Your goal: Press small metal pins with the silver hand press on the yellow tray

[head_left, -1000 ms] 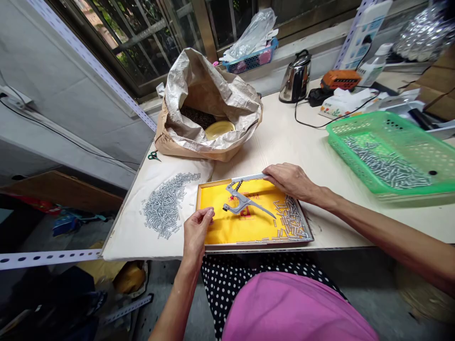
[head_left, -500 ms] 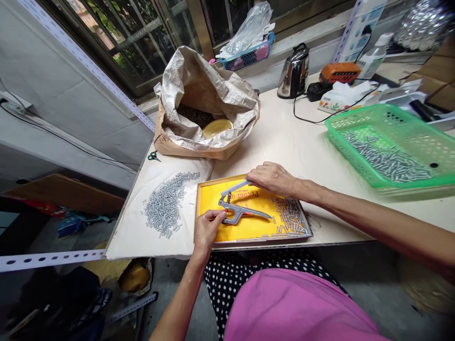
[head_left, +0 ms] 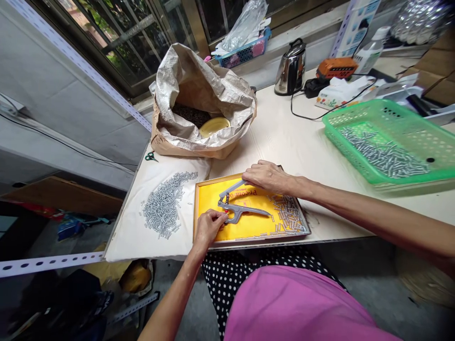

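A grey metal plier-like hand press (head_left: pixel 237 206) lies in a yellow-lined tray (head_left: pixel 213 191) at the table's near edge. My right hand (head_left: pixel 267 176) grips the press's upper handle. My left hand (head_left: pixel 208 226) is pinched at the press's jaw, its fingertips holding something too small to name. Several small silver metal tubes (head_left: pixel 288 216) fill the tray's right side. A larger pile of the same tubes (head_left: pixel 164 203) lies on a white cloth (head_left: pixel 132 237) left of the tray.
An open paper sack (head_left: pixel 199 102) with dark contents and a yellow bowl stands behind the tray. A green basket (head_left: pixel 391 142) of tubes sits at right. A kettle (head_left: pixel 290 70), cords, an orange device and scissors (head_left: pixel 152 156) lie farther back. The table's edge drops off at left.
My right hand has swung the upper handle down and leftward. My left hand moved from the tray's left edge to the press's jaw.
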Available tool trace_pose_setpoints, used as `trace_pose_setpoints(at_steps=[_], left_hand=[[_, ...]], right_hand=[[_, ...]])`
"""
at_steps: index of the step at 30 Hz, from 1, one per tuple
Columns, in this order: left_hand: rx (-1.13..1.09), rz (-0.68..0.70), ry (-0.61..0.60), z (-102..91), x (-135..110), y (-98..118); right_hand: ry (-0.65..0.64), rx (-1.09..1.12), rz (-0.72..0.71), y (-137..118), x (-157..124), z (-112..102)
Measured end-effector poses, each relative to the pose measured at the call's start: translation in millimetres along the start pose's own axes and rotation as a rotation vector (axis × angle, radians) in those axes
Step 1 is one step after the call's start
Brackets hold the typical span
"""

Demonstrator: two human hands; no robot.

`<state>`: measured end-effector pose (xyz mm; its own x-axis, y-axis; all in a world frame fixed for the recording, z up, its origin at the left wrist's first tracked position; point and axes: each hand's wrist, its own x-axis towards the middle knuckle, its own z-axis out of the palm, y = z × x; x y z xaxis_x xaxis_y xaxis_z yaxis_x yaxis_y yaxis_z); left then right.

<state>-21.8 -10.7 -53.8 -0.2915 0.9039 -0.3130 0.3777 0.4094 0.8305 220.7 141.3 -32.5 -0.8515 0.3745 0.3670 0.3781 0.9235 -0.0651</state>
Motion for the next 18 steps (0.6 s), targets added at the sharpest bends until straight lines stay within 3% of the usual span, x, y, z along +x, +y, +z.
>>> trace_pose_setpoints(at_steps=[12, 18], left_hand=[[0.011, -0.098, -0.044, -1.4, 6, 1], [0.031, -0.171, -0.066, -3.7, 4, 2]], right_hand=[[-0.059, -0.052, 0.231, -24, -5, 18], [-0.077, 0.021, 0.222, -44, -25, 21]])
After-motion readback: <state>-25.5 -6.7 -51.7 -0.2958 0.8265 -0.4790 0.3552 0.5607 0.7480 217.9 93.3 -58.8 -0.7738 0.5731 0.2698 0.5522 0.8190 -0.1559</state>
